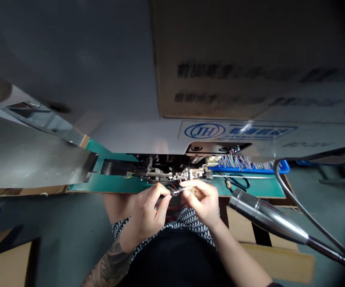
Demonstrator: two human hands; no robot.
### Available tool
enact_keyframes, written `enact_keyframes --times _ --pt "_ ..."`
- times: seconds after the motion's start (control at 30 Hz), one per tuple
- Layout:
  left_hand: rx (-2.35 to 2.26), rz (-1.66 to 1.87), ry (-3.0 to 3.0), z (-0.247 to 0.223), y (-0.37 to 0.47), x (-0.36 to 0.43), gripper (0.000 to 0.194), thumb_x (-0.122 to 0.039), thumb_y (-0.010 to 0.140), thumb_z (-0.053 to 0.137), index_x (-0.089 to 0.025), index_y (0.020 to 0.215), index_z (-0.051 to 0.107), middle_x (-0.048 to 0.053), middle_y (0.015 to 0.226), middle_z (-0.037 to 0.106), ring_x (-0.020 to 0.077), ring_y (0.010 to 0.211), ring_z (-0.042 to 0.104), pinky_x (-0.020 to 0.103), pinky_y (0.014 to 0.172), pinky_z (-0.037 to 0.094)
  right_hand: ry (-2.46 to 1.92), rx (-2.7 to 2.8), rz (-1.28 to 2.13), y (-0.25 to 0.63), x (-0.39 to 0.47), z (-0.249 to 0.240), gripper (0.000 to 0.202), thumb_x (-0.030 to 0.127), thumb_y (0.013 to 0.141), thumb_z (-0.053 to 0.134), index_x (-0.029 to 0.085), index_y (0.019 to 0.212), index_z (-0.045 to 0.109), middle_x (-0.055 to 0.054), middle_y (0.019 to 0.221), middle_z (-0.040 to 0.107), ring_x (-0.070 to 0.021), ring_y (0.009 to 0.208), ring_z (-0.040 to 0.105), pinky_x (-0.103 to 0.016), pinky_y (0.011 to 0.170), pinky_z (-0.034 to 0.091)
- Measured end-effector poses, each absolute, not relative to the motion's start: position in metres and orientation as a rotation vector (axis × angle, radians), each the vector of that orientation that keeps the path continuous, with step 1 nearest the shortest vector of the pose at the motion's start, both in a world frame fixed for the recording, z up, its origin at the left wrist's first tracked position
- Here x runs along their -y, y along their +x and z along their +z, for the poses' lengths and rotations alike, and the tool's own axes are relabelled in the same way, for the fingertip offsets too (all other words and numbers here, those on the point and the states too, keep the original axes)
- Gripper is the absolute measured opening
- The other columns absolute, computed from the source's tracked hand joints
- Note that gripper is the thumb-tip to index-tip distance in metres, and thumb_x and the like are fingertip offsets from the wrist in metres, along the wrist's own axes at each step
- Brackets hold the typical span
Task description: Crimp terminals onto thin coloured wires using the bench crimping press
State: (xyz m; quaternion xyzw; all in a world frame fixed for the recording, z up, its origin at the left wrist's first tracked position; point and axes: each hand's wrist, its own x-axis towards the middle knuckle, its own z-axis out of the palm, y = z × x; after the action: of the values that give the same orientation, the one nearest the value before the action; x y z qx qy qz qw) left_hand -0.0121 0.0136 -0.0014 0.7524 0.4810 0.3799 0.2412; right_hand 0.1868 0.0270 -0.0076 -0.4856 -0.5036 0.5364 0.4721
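Close to the front of the machine's metal clamp and feed parts point(187, 174), my two hands face each other. Thumb and forefinger of my left hand point(150, 209) pinch one end of a small bundle of thin wires point(174, 190), in which a red strand and dark strands show. My right hand point(201, 199) is closed on the same bundle a little to the right, with short light ends poking out past its fingers. The exact ends of the wires are too small to make out.
The large grey machine housing point(115, 79) hangs over the green table point(112, 183). A blue tray point(284, 166) of many coloured wires stands at the back right. A metal lamp point(268, 217) reaches in from the right; a black cable point(241, 181) lies coiled near it. Cardboard point(276, 261) is below.
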Motion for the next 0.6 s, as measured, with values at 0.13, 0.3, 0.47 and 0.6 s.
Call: enact_keyframes --times 0.13,0.3,0.47,0.6 --pt "-1.234 0.934 2.068 0.002 -0.019 -0.012 0.013 -0.012 0.105 0.056 -0.021 0.096 0.059 0.004 0.087 0.07 0.0186 0.079 0.07 0.033 0.074 0.055 -1.102 1.507 1.355 0.2 -0.031 -0.003 0.02 0.029 0.088 0.085 0.022 0.106 0.081 0.001 0.069 0.07 -0.0149 0.053 0.06 -0.027 0.049 0.051" --pt "-1.22 0.897 2.076 0.002 -0.018 -0.012 0.013 -0.013 0.106 0.055 -0.021 0.097 0.059 0.003 0.088 0.07 0.0185 0.08 0.07 0.034 0.074 0.054 -1.161 1.614 1.187 0.203 -0.033 0.003 0.015 0.03 0.094 0.081 0.023 0.081 0.08 0.0 0.064 0.07 -0.0154 0.052 0.056 -0.03 0.051 0.047" --pt "-1.234 0.897 2.078 0.003 -0.016 -0.015 0.012 -0.014 0.107 0.054 -0.021 0.098 0.059 0.004 0.088 0.071 0.0188 0.082 0.071 0.035 0.075 0.055 -1.201 1.407 1.29 0.2 -0.03 0.001 0.021 0.035 0.096 0.08 0.022 0.08 0.079 -0.001 0.063 0.07 -0.016 0.05 0.059 -0.03 0.049 0.047" --pt "-1.295 0.924 2.13 0.004 -0.015 -0.019 0.013 -0.014 0.107 0.054 -0.022 0.097 0.059 0.004 0.087 0.071 0.0191 0.08 0.071 0.036 0.074 0.056 -1.27 1.189 1.352 0.192 -0.028 0.0 0.025 0.041 0.097 0.079 0.022 0.081 0.077 -0.001 0.061 0.069 -0.0174 0.051 0.061 -0.031 0.05 0.051"
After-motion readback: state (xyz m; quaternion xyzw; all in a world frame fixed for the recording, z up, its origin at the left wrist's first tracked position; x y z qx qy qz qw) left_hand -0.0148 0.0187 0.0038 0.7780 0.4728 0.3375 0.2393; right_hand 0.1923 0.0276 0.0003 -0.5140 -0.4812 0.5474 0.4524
